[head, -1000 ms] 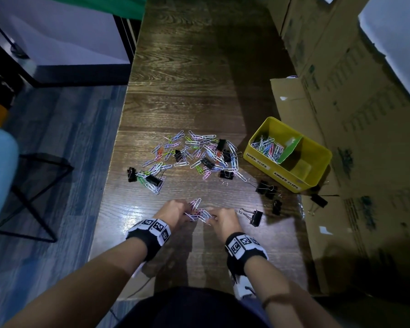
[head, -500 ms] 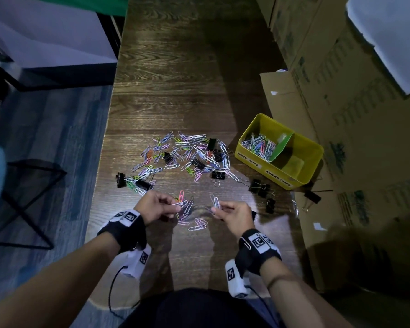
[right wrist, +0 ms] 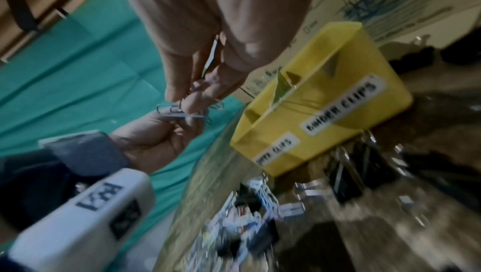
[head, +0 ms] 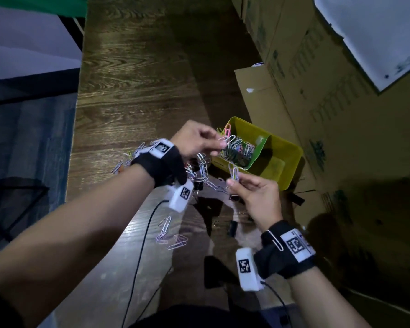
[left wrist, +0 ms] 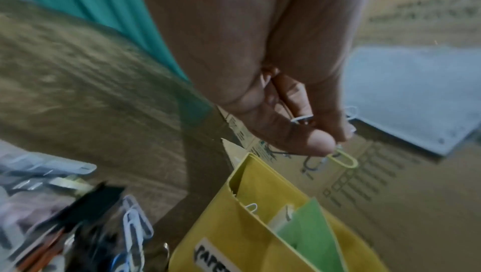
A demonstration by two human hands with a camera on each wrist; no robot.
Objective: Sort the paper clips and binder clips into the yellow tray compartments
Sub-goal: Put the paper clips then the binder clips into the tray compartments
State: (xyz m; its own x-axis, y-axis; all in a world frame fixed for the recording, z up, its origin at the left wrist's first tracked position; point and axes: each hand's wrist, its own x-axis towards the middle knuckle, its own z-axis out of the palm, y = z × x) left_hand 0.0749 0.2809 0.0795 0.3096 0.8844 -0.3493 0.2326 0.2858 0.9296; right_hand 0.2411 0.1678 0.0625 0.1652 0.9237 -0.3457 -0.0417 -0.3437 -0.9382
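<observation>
Where clips lie: wooden table (head: 133, 95).

Dark wood-grain tabletop (head: 137, 86), glare patch near front edge. Stacked brown cardboard boxes (head: 329, 95) along right side. Grey-blue floor (head: 29, 129) at left. Green cloth (head: 40, 5) top left. Lighting dim.

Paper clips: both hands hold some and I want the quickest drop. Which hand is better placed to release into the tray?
Left. The left hand pinches clips at the paper clip compartment; the right hand is short of the yellow tray.
</observation>
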